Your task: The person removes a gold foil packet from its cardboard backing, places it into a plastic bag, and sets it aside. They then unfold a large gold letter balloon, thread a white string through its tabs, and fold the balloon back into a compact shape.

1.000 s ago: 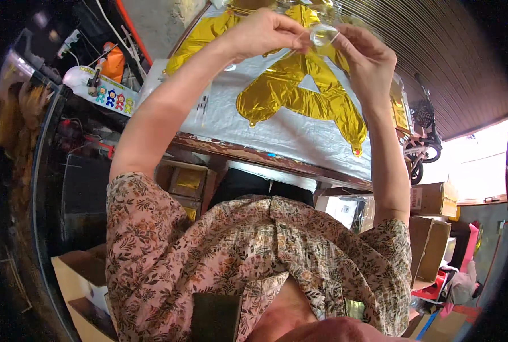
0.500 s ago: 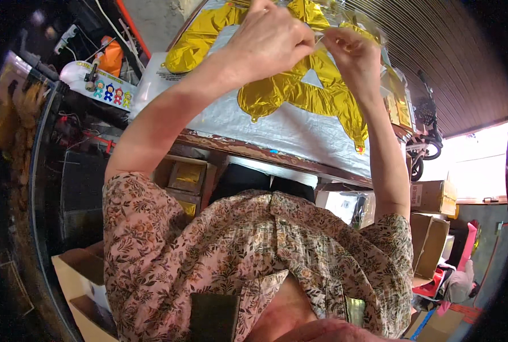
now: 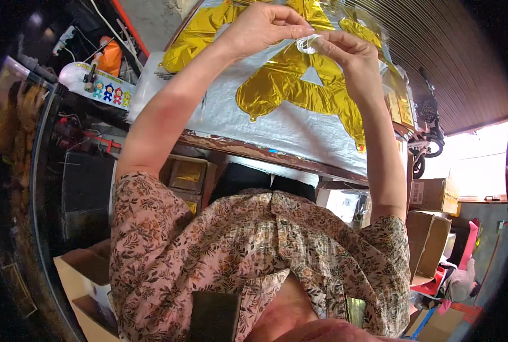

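Note:
Above the table, my right hand pinches a small loose coil of white string between thumb and fingers. My left hand is closed in a pinch right beside it, its fingertips meeting the string at the top of the coil. Below both hands lies a flat gold foil balloon shaped like a letter A, partly covered by my right hand. Another gold foil balloon lies behind my left forearm, and more gold foil shows beyond my right fingers.
A silver-grey sheet covers the table, whose worn wooden edge runs in front of my body. Open cardboard boxes stand at the lower left, with more boxes at the right. A small bike stands beyond the table's right side.
The white coil now shows between my hands. My left hand has turned, with its fingers stretched into a pinch toward my right fingertips. The balloons have stayed in place.

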Motion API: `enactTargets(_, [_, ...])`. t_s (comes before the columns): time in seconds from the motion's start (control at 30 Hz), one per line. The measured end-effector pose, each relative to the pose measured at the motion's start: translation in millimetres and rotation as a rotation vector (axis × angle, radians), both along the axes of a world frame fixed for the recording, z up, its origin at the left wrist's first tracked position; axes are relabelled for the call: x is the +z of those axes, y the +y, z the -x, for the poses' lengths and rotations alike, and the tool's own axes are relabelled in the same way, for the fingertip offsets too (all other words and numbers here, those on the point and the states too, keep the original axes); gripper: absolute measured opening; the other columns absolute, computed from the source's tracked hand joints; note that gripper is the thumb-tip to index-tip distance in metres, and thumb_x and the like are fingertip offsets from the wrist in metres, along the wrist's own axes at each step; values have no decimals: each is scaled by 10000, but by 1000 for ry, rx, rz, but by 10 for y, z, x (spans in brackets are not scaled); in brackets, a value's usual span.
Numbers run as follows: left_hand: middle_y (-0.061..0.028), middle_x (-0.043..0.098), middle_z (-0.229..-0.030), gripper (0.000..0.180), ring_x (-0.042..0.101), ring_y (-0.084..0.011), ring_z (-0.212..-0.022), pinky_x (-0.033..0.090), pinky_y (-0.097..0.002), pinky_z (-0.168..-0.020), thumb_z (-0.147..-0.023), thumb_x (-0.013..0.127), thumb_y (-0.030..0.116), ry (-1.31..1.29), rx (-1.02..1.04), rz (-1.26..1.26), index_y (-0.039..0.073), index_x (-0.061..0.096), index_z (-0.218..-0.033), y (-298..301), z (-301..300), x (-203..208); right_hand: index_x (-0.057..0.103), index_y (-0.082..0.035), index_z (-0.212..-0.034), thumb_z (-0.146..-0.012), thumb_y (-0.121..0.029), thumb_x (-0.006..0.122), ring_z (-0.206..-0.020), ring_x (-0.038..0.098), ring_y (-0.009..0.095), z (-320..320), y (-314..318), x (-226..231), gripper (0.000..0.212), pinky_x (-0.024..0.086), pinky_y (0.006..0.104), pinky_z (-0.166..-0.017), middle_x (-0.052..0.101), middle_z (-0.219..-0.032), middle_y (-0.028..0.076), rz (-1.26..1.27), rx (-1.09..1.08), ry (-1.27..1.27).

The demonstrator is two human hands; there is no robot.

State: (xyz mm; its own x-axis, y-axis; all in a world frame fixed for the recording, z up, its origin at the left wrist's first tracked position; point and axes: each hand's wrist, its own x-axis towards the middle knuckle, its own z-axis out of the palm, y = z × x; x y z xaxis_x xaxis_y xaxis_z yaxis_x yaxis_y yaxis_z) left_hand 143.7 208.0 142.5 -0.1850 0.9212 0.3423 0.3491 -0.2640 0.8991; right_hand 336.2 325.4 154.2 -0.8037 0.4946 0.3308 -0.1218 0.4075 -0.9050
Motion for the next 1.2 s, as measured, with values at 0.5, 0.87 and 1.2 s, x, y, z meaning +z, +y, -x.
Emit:
enactTargets(0.5, [-25,739,-872,296,621,-62,-791,509,-260,-722,-898,766,272,-111,270,2,16,769,-1046,35,277,-771,717,40,-1114,-912,-114,733,-824,663,96,554,172,-726,254,504,231,-752,747,-955,59,133,-138,-33])
enactTargets(0.87, [-149,739,-858,444,697,-280,-782,508,-429,-707,-823,718,481,747,409,688,59,770,-950,759,2397,-1906,691,57,-1154,-971,-203,679,-870,668,125,110,296,-1286,318,514,263,-778,741,-984,87,192,-29,-316])
enactTargets(1.2, [-220,724,-927,365,694,-386,-891,534,-487,-789,-806,775,331,1091,571,617,-8,741,-933,705,1567,-1194,603,-29,-1335,-969,-168,652,-1274,563,319,-477,282,-1532,395,396,418,-1098,603,-1376,160,-767,-249,-401])
